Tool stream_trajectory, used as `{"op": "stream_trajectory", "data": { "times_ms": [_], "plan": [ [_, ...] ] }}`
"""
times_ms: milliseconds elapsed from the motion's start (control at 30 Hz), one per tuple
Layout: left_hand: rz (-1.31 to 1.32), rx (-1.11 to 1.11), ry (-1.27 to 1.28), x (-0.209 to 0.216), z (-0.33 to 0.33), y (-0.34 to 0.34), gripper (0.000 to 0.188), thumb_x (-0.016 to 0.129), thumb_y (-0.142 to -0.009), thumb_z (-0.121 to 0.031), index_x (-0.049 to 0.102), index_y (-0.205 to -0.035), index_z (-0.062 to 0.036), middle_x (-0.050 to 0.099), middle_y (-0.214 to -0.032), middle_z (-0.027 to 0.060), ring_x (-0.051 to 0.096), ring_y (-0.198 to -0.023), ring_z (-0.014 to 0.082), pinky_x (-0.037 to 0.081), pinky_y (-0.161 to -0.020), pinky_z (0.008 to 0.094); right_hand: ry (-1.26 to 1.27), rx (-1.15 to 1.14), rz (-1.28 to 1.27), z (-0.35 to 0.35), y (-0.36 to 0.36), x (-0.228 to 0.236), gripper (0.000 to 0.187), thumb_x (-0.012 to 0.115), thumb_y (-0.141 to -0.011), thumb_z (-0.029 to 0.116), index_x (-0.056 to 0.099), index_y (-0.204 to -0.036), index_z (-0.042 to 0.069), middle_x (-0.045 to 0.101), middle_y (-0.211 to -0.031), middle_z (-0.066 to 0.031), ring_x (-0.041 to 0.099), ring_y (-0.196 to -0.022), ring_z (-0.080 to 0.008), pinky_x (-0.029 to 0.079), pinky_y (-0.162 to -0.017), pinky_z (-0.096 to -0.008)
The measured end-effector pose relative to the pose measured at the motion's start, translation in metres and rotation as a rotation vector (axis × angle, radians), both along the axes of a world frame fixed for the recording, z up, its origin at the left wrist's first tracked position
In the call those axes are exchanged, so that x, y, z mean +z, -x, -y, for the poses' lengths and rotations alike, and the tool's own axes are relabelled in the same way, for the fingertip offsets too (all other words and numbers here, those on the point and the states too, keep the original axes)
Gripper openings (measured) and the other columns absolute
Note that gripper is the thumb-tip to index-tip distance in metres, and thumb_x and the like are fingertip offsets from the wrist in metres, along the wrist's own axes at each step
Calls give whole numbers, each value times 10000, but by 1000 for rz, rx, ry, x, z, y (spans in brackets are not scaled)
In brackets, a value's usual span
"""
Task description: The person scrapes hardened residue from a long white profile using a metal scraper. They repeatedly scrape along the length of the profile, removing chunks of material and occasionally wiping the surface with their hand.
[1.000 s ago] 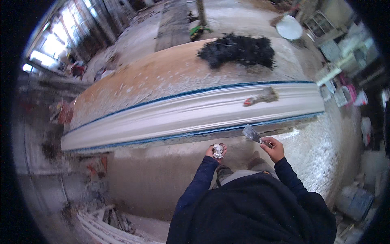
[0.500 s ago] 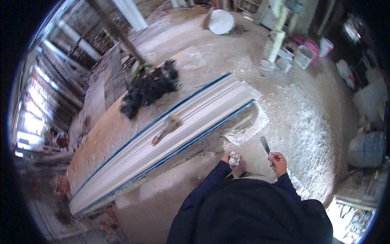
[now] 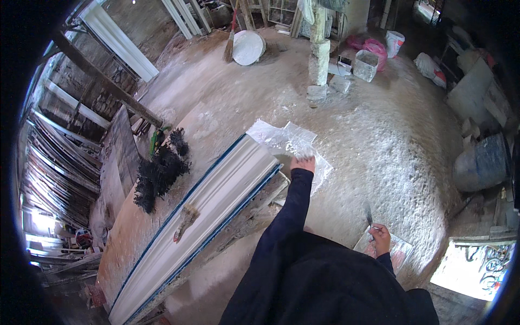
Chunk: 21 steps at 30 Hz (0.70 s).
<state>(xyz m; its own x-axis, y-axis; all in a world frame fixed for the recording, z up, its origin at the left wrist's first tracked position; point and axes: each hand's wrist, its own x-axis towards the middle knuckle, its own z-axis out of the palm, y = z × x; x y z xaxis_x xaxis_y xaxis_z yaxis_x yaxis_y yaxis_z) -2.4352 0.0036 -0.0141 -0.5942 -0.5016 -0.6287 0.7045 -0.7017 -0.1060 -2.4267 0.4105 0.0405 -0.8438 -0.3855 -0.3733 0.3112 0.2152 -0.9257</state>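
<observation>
My left hand [image 3: 303, 163] reaches forward to a crumpled white sheet [image 3: 322, 172] smeared with white material, by the far end of a long white trough-like mould with ridges [image 3: 216, 203] and blue edges. Its fingers are blurred against the sheet, so what they hold is not clear. In my right hand [image 3: 381, 238] is a putty knife [image 3: 368, 213], its blade pointing up and away from me. Below that hand lies a flat board [image 3: 400, 251] with pale smears. A brush [image 3: 186, 223] rests on the mould.
A dark bristly heap [image 3: 161, 176] sits left of the mould. Beyond stand a round white disc [image 3: 249, 47], a broom [image 3: 229, 47], a whitened post [image 3: 318, 62] and buckets [image 3: 365, 65]. A blue barrel [image 3: 481, 162] is at right. White residue covers the floor.
My left hand has stretched forward from near my body, where it held a white lump, to the white sheet. My right hand still holds the putty knife, slightly lower. The view has turned.
</observation>
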Motion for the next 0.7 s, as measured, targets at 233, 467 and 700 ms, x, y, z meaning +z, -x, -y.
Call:
{"op": "stream_trajectory", "data": {
  "times_ms": [233, 467, 700],
  "plan": [
    [3, -200, 279, 71, -7, -32, 798, 393, -819, -534, -41, -1395, -192, -94, -1455, 95, -45, -1340, 297, 92, -1030, 554, -9, 68, 60, 27, 5, 4, 223, 639, -766, 88, 569, -973, 43, 588, -784, -13, 545, -677, -69, 467, -479, -223],
    [-100, -522, 372, 5, -57, -167, 445, 442, -858, -355, 448, -1206, -78, 395, -1307, 139, 373, -1197, 362, 318, -944, 549, 9, 395, -112, 114, 23, 15, 255, 648, -768, 151, 564, -987, 50, 578, -773, -31, 530, -638, -71, 444, -477, -210],
    [288, 129, 62, -40, -115, -406, 408, 369, -867, -331, 443, -1216, -132, 449, -1278, 86, 400, -1186, 336, 299, -963, 518, 21, 1169, -513, 227, -27, 14, 325, 684, -697, 144, 572, -986, 44, 596, -768, -29, 561, -681, -120, 461, -620, -262]
  ]
}}
